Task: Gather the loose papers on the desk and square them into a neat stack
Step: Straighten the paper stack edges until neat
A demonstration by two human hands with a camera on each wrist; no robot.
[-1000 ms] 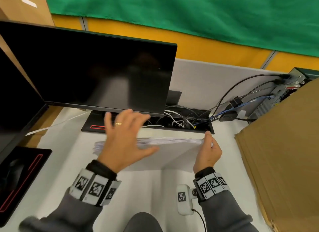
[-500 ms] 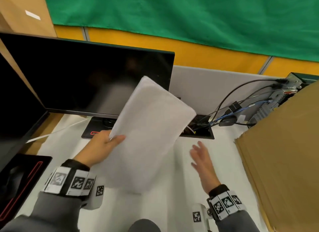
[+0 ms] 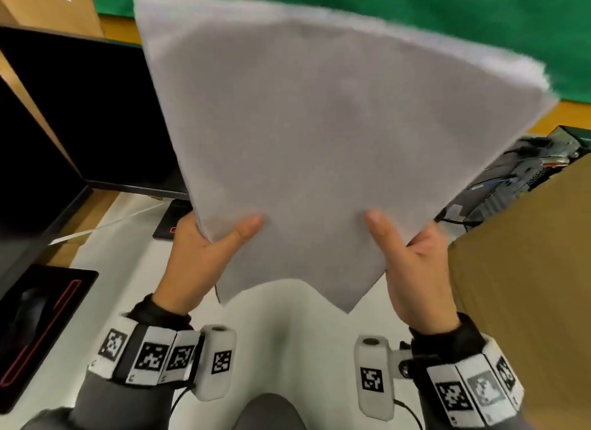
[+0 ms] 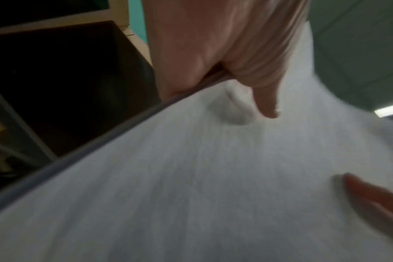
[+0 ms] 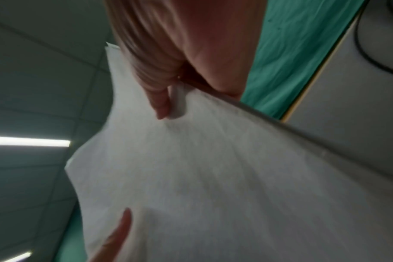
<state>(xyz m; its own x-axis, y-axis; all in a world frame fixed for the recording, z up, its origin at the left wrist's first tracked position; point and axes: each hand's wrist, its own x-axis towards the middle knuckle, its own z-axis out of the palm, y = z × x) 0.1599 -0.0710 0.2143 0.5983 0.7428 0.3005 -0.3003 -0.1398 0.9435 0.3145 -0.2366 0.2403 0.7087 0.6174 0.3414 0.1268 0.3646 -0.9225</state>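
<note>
A thick stack of white papers (image 3: 319, 135) stands nearly upright in the air above the desk, fanned wider at the top, its top edge uneven. My left hand (image 3: 204, 237) grips its lower left edge, thumb on the near face and fingers behind. My right hand (image 3: 412, 247) grips the lower right edge the same way. In the left wrist view the left hand (image 4: 247, 85) pinches the papers (image 4: 191, 195). In the right wrist view the right hand (image 5: 168, 88) pinches the papers (image 5: 213, 177). The far side of the stack is hidden.
A black monitor (image 3: 80, 116) stands at the back left, with a second dark screen (image 3: 25, 173) at the far left. A black mouse pad (image 3: 38, 327) lies at the left. Cardboard (image 3: 527, 285) leans at the right. Cables and a device (image 3: 511, 180) sit at the back right. The white desk (image 3: 287, 349) lies below.
The stack went from lying flat in both hands to held up by the left hand alone. Now it is raised higher and closer, and the right hand grips it again.
</note>
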